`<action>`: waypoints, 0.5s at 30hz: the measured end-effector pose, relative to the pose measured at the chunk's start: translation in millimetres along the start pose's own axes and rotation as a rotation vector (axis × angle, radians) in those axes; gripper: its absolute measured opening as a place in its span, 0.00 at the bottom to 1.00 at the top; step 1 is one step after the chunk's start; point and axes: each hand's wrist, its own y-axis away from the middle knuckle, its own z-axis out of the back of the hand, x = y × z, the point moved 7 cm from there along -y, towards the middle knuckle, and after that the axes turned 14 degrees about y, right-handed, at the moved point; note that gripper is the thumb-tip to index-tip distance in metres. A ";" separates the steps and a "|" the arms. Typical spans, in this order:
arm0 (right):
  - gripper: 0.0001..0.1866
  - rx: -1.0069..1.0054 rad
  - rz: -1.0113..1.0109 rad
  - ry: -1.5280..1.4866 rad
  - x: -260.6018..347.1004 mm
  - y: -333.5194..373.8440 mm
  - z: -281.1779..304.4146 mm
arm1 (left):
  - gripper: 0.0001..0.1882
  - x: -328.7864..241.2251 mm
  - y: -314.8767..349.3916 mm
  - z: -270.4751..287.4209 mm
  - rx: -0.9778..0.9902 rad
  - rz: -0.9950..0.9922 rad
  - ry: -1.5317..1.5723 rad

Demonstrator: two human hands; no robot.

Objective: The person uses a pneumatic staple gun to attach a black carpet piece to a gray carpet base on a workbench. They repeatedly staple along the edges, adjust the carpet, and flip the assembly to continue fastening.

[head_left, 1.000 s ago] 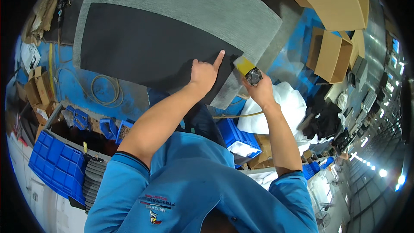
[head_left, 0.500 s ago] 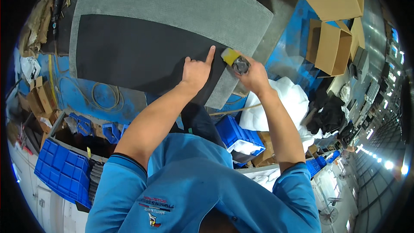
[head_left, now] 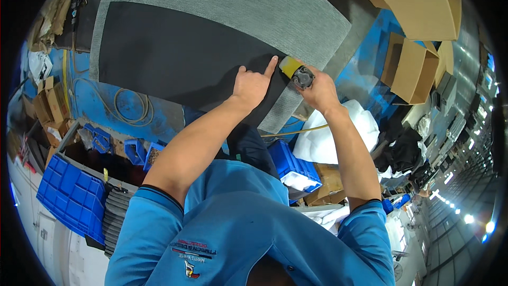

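A piece of black fabric [head_left: 174,53] lies over a grey textured panel [head_left: 254,13]. My left hand [head_left: 251,88] rests on the fabric near its right end, index finger stretched out toward its far edge and the other fingers partly curled. Just right of that fingertip, my right hand [head_left: 321,92] grips a yellow and grey tool [head_left: 297,72] with a round cap, which looks like a staple gun. The tool sits at the border of fabric and panel; its underside is hidden.
A thin yellow hose [head_left: 294,133] runs beneath my right forearm. White padding [head_left: 328,140] and a blue bin [head_left: 291,161] lie close to me. Open cardboard boxes [head_left: 415,71] stand at right; a coiled hose [head_left: 132,108] and blue crates [head_left: 71,196] are at left.
The whole view has shifted and turned slightly. My hands and the tool appear a little farther right in the picture, but nearly unmoved against the fabric's edge.
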 end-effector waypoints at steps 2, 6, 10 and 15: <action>0.33 0.014 -0.025 0.017 3.1 1.5 4.1 | 0.50 0.9 0.8 -0.3 -0.018 0.000 0.003; 0.29 -0.047 0.001 -0.140 -0.6 2.1 4.2 | 0.47 -2.8 2.6 1.9 -0.035 0.011 -0.029; 0.30 0.019 -0.034 -0.077 17.6 -3.7 5.9 | 0.40 -5.0 -0.3 -7.6 -0.022 0.037 -0.063; 0.33 -0.009 -0.017 -0.027 16.8 -5.2 -2.1 | 0.37 -5.2 -0.5 -9.8 -0.044 0.028 -0.105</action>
